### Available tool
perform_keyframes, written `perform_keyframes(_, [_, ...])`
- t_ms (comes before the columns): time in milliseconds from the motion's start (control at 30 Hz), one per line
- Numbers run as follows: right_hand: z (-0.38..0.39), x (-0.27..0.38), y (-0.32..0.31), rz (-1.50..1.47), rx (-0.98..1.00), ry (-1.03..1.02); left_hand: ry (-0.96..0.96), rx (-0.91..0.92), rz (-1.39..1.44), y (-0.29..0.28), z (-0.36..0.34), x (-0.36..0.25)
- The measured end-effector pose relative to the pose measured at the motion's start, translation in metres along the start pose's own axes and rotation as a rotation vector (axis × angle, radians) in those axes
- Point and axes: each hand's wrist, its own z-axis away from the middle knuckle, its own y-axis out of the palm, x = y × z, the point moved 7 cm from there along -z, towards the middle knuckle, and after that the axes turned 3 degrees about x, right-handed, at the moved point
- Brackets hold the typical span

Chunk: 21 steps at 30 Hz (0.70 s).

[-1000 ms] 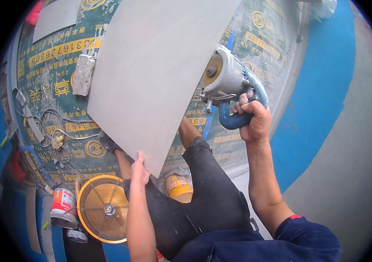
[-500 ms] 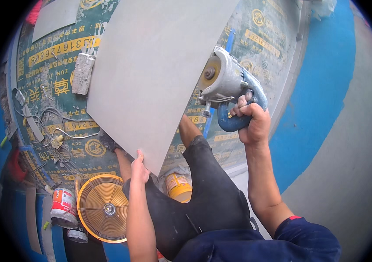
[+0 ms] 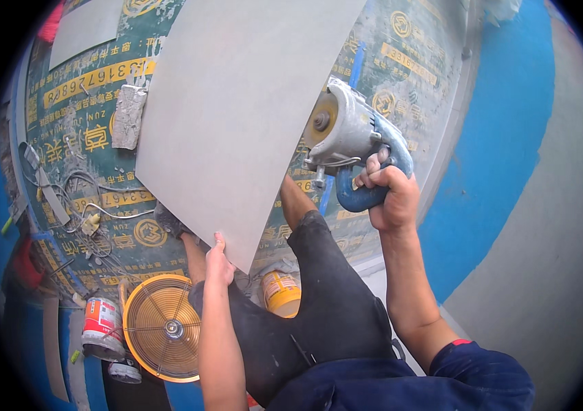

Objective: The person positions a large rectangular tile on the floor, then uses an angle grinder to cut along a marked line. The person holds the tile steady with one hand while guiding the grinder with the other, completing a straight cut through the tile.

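Grey panel [image 3: 230, 123], far end out of frame: left grip [image 3: 219, 266] clamps its near corner, right grip [image 3: 393, 195] clasps the saw [image 3: 353, 130] beside it; below it, legs [image 3: 326, 281] partly hide a yellow tub [image 3: 281, 296].

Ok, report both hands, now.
Left hand: closed on the lower edge of the grey panel.
Right hand: closed around the blue handle of the power saw.

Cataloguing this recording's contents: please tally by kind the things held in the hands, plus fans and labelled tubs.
Silver-and-blue handheld power cutter, in right hand: 1
Large flat pale grey panel, in left hand: 1
Round yellow wire-guarded fan: 1
Labelled tubs (red-and-white tub, yellow tub): 2
Total: 5
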Motion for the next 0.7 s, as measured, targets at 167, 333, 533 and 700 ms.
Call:
perform_keyframes(167, [-0.001, -0.005, -0.001, -0.004, 0.017, -0.005, 0.002, -0.017, 0.007, -0.003, 0.000, 0.001])
perform_keyframes(333, [-0.002, -0.007, -0.002, -0.002, 0.023, -0.007, 0.002, -0.005, 0.008, -0.004, -0.004, 0.003])
perform_keyframes(533, [-0.001, -0.013, -0.002, -0.009, 0.021, 0.011, 0.006, 0.009, 0.020, -0.007, -0.008, 0.004])
perform_keyframes(700, [-0.001, -0.013, -0.003, 0.006, 0.011, 0.008, 0.004, 0.003, 0.006, -0.001, -0.008, 0.002])
